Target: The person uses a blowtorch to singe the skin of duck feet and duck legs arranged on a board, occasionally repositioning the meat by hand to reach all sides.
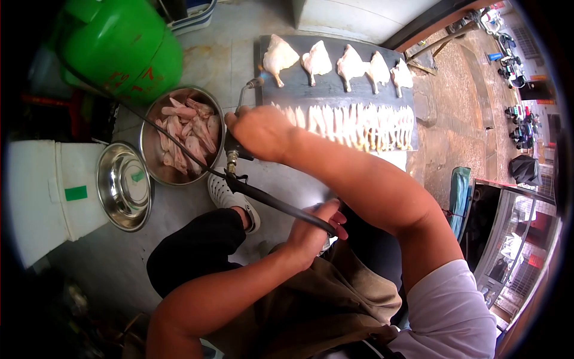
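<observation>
My right hand (260, 131) is wrapped round the handle of a gas blowtorch (232, 160). The torch's burner tip (256, 82) points at the edge of a dark board (335, 94), with a faint bluish glow at its mouth. Several raw poultry legs (280, 58) lie along the far part of that board. A tight row of narrow pale poultry pieces (359, 125) lies nearer, partly behind my right forearm. Lower down, my left hand (312, 236) is closed round the black gas hose (269, 205), which runs from the torch's brass fitting.
A steel bowl (143, 134) of raw poultry pieces (185, 134) stands left of the torch, with the hose crossing over it. Beside it are a shiny steel basin (122, 197), a white box (36, 197) and a green gas cylinder (125, 48). My shoe (224, 191) is below the bowl.
</observation>
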Available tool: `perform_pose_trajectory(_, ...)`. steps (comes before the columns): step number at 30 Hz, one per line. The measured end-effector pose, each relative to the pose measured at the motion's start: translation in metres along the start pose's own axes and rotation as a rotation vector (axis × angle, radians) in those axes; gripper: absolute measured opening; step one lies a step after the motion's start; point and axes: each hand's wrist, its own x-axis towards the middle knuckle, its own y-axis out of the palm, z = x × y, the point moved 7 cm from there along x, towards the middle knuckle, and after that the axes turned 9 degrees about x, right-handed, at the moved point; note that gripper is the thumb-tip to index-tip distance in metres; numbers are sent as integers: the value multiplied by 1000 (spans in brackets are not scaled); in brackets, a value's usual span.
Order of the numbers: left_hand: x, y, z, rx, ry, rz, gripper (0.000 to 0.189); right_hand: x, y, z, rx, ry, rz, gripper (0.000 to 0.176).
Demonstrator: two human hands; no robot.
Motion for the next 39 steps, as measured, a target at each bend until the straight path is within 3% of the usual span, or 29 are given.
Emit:
perform_pose_trajectory(29,3,12,4,53,-40,34,41,-13,-14,-17,6,89,-35,42)
perform_pose_trajectory(35,4,19,9,124,-28,56,39,-28,-28,-25,70,151,-134,49)
perform_pose_trajectory(39,-2,30,11,198,-81,68,39,-54,-23,-60,295,71,-453,48)
